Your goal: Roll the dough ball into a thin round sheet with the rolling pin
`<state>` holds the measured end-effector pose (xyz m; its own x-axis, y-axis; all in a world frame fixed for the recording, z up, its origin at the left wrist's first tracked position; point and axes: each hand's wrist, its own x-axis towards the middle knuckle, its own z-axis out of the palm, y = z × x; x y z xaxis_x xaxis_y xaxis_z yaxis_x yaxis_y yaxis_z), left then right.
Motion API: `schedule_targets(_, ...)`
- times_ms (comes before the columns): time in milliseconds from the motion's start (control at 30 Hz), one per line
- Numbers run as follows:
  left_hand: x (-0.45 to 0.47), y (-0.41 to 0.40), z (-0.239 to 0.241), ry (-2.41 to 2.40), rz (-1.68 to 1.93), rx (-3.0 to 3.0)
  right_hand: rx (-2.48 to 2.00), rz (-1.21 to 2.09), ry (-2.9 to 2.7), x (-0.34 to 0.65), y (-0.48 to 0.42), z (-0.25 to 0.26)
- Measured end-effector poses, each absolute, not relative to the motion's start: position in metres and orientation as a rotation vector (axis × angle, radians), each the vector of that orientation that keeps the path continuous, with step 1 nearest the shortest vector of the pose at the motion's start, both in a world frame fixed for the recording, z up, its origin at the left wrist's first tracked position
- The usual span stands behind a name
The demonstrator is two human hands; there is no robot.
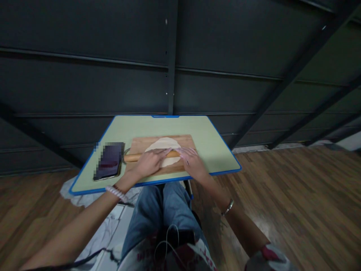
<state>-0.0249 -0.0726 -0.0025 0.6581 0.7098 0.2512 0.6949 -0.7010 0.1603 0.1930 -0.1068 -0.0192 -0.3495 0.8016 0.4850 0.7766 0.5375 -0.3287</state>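
Observation:
A wooden rolling pin (132, 157) lies crosswise over a flat, pale, roundish sheet of dough (164, 142). Beneath the dough is a wooden board (138, 141). My left hand (150, 162) holds the pin from above, left of its middle, with the fingers pointing toward the right. Over the pin's right part, my right hand (192, 161) grips it, its fingertips close to those of the left. Both palms face down and hide parts of the pin. Dough shows on the far side of the pin and also between the hands on the near side.
The board rests on a small light-green table (220, 154) with a blue rim. A dark phone (111, 160), partly pixelated, lies left of the board. Behind the table rises a dark panelled wall (225, 90). Wooden floor (282, 188) spreads to the right.

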Motion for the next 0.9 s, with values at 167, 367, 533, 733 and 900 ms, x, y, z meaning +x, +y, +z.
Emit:
schedule_targets(167, -0.024, -0.081, -0.01, 1.174, 0.671, 2.696, -1.271, 0.2, -2.047, 0.194, -0.106, -0.017)
schedule_targets(367, -0.018, -0.086, -0.012, 1.155, 0.777, 2.66, -1.356, 0.175, -2.099, 0.19, -0.101, -0.012)
schedule_targets(533, -0.016, -0.094, -0.017, 1.11, 0.903, 2.642, -1.302, 0.206, -2.08, 0.192, -0.105, -0.013)
schedule_targets(733, -0.012, -0.118, -0.03, 1.209, 0.996, 2.751, -1.19, 0.257, -2.009, 0.197, -0.116, -0.025)
schedule_targets(900, -0.007, -0.131, -0.031, 1.302, 0.924, 2.874, -1.151, 0.256, -1.991, 0.201, -0.121, -0.031)
